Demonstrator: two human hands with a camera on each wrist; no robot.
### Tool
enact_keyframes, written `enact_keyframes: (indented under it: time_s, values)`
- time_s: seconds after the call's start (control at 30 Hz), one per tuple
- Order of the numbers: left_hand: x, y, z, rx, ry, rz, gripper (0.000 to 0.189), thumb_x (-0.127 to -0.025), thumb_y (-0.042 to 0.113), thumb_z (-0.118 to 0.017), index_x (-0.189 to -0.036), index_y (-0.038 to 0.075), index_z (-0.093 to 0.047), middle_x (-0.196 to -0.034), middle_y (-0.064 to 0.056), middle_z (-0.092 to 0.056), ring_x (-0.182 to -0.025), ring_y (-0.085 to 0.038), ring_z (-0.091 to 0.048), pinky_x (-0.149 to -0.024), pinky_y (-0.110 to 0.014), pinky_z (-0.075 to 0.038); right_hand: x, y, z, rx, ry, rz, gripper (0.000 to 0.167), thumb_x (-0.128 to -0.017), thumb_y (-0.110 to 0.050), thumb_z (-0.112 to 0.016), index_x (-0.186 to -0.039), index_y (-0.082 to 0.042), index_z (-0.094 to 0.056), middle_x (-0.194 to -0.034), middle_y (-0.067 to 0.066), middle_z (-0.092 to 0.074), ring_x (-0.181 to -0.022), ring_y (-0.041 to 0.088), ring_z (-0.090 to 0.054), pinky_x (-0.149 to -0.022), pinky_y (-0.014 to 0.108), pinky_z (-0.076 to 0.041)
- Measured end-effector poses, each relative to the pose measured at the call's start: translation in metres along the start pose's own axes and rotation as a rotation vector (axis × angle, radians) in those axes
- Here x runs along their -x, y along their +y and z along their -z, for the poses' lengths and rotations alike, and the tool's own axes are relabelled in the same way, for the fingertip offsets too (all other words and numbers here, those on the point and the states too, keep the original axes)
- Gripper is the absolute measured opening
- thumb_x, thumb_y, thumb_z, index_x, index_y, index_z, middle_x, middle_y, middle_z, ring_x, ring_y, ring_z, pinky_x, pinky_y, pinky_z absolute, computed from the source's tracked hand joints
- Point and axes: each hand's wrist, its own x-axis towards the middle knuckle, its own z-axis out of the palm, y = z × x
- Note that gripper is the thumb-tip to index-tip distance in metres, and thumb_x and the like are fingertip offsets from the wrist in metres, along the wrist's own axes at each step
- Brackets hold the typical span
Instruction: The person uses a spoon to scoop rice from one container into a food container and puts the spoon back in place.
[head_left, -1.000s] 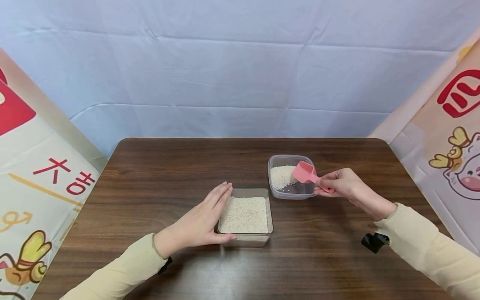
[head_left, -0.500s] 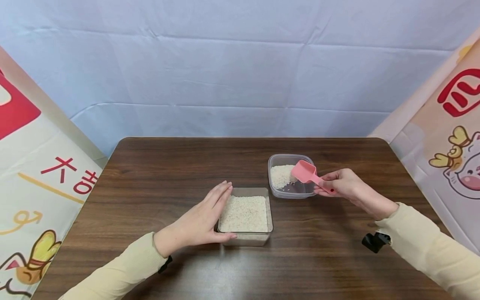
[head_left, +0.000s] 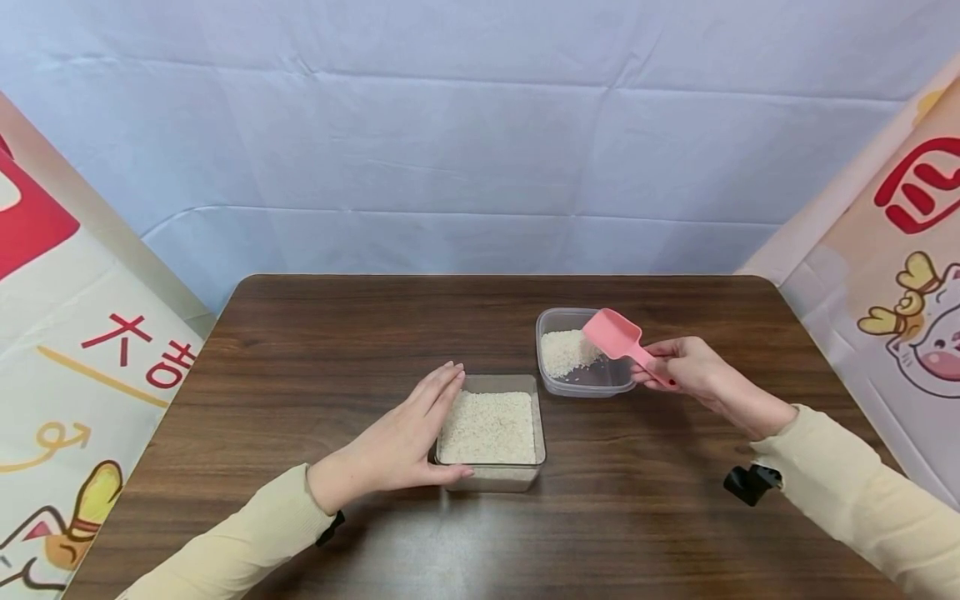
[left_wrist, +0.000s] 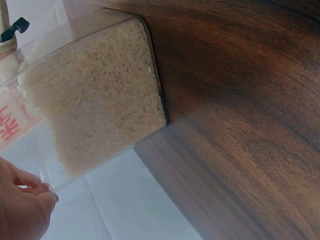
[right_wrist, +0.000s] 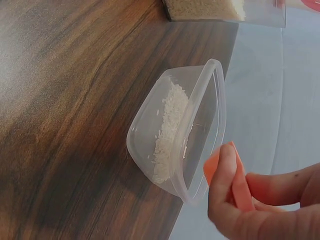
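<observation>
In the head view, my right hand (head_left: pixel 692 368) pinches the handle of a pink scoop (head_left: pixel 613 333). The scoop's bowl hangs tilted over a clear plastic container (head_left: pixel 585 390), which holds a small heap of white rice (head_left: pixel 564 353). From the right wrist view, the fingers hide much of the scoop (right_wrist: pixel 242 191). My left hand (head_left: pixel 397 442) rests against the left side of a square see-through box (head_left: pixel 495 480), fingers straight at its rim and thumb along the front edge. Rice (head_left: pixel 491 429) fills much of that box.
Both containers stand on a dark wood-grain table (head_left: pixel 360 325), the square box nearer and slightly left. A pale cloth (head_left: pixel 450 150) hangs behind the table. Printed banners (head_left: pixel 922 317) flank both sides.
The scoop has turned in my right hand, and its bowl has risen slightly. Rice in the clear container spreads a little further right under it. My left hand stays in place.
</observation>
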Motion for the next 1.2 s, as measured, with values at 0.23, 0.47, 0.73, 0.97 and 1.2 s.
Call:
enact_keyframes:
  time_s: [0.23, 0.47, 0.73, 0.97, 1.2]
  values:
    - [0.0, 0.0004, 0.0003, 0.003, 0.0, -0.001, 0.101, -0.074, 0.056, -0.06, -0.141, -0.008, -0.019, -0.148, -0.016, -0.017, -0.137, -0.026, -0.014, -0.107, -0.035, -0.026, 0.0003, -0.0002, 0.0008, 0.117, 0.031, 0.003, 0.04, -0.093, 0.003, -0.039, -0.126, 0.023, -0.03, -0.087, 0.008, -0.062, -0.071, 0.003, -0.058, -0.063, 0.018, -0.05]
    - [0.0001, 0.0002, 0.0003, 0.002, 0.005, -0.007, 0.102, -0.074, 0.056, -0.061, -0.141, -0.008, -0.018, -0.147, -0.017, -0.018, -0.137, -0.028, -0.017, -0.107, -0.036, -0.025, 0.0009, -0.0003, 0.0019, 0.187, 0.03, 0.049, 0.038, -0.092, 0.005, -0.042, -0.124, 0.024, -0.033, -0.085, 0.005, -0.062, -0.072, 0.007, -0.055, -0.057, 0.022, -0.044]
    - [0.0001, 0.0011, 0.0008, 0.009, -0.002, -0.002, 0.101, -0.074, 0.056, -0.06, -0.14, -0.008, -0.019, -0.147, -0.017, -0.018, -0.136, -0.029, -0.017, -0.107, -0.035, -0.026, 0.0018, -0.002, 0.0026, 0.212, 0.038, 0.074, 0.039, -0.09, 0.004, -0.048, -0.122, 0.022, -0.037, -0.084, 0.005, -0.063, -0.071, 0.008, -0.055, -0.056, 0.023, -0.043]
    - [0.0002, 0.0015, 0.0014, 0.011, -0.024, 0.018, 0.102, -0.074, 0.057, -0.059, -0.142, -0.007, -0.017, -0.148, -0.016, -0.016, -0.138, -0.024, -0.012, -0.108, -0.034, -0.023, 0.0046, -0.0043, 0.0039, 0.259, 0.056, 0.116, 0.036, -0.088, 0.003, -0.052, -0.12, 0.019, -0.043, -0.084, 0.007, -0.065, -0.069, 0.011, -0.053, -0.054, 0.023, -0.042]
    - [0.0003, 0.0001, -0.0006, 0.006, -0.002, 0.001, 0.101, -0.075, 0.057, -0.059, -0.141, -0.008, -0.019, -0.148, -0.016, -0.017, -0.136, -0.029, -0.017, -0.107, -0.035, -0.026, 0.007, -0.0081, 0.0045, 0.284, 0.069, 0.14, 0.037, -0.088, 0.001, -0.052, -0.12, 0.018, -0.044, -0.088, 0.012, -0.066, -0.07, 0.011, -0.054, -0.057, 0.023, -0.044]
